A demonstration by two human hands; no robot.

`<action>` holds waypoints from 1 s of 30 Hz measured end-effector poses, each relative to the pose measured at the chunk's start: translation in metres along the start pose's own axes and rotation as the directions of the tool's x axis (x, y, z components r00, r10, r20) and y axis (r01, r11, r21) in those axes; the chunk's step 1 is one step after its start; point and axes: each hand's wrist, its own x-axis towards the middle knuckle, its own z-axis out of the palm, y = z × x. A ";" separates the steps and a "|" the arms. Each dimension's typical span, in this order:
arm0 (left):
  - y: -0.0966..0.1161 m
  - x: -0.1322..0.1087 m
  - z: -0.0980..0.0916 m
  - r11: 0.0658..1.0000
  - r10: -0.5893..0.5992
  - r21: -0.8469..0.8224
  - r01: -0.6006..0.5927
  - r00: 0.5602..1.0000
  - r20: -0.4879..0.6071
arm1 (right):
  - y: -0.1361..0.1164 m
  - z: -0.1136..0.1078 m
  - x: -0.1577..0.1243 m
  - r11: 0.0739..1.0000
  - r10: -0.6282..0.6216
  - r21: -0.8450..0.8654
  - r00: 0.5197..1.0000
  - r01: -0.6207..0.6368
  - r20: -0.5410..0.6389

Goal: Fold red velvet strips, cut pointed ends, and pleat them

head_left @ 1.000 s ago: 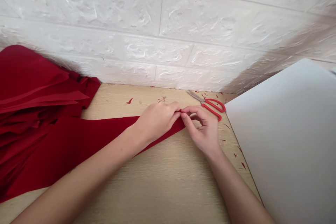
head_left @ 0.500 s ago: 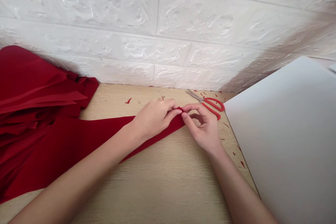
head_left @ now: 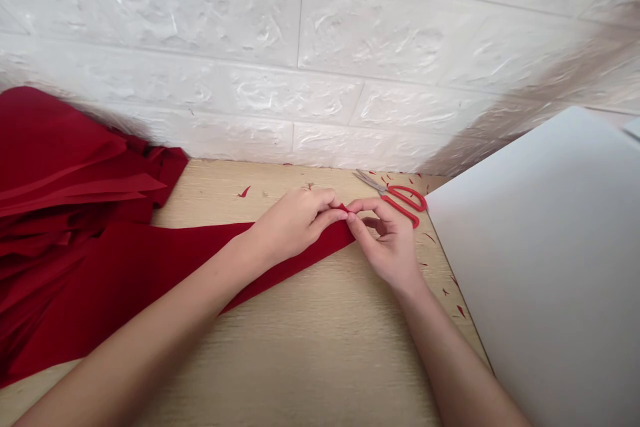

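Note:
A long piece of red fabric [head_left: 165, 260] runs across the table from the left and narrows toward the right. My left hand [head_left: 295, 223] lies over its narrow end, thumb and forefinger pinching the upper edge. Close against those fingertips, my right hand [head_left: 387, 240] pinches the same bit of edge between thumb and forefinger. A small folded tip of cloth shows between the two hands. Just behind my right hand lie scissors [head_left: 393, 195] with red handles, touched by neither hand as far as I can see.
Heaped red fabric [head_left: 60, 153] fills the left side. A textured white brick-pattern wall [head_left: 320, 33] stands behind the wooden table [head_left: 320, 353]. On the right is a large white panel [head_left: 550, 247]. Small red scraps [head_left: 461, 311] are scattered near the panel and wall.
Both hands keep nearly the same place. The pinched fabric edge between the fingertips has shifted slightly and looks flatter and more pointed now.

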 end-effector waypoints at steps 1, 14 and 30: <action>0.000 0.000 0.000 1.000 0.002 -0.008 -0.002 1.000 0.007 | 0.000 0.000 0.000 1.000 0.009 0.005 1.000 -0.009 -0.002; 0.003 0.002 0.002 0.998 -0.011 0.069 0.007 0.998 0.062 | -0.002 0.004 -0.001 0.977 0.196 0.089 0.980 -0.194 -0.017; 0.004 0.000 -0.001 0.983 0.037 0.180 -0.031 0.999 -0.032 | -0.003 0.004 0.000 0.995 0.095 0.036 0.995 -0.093 -0.043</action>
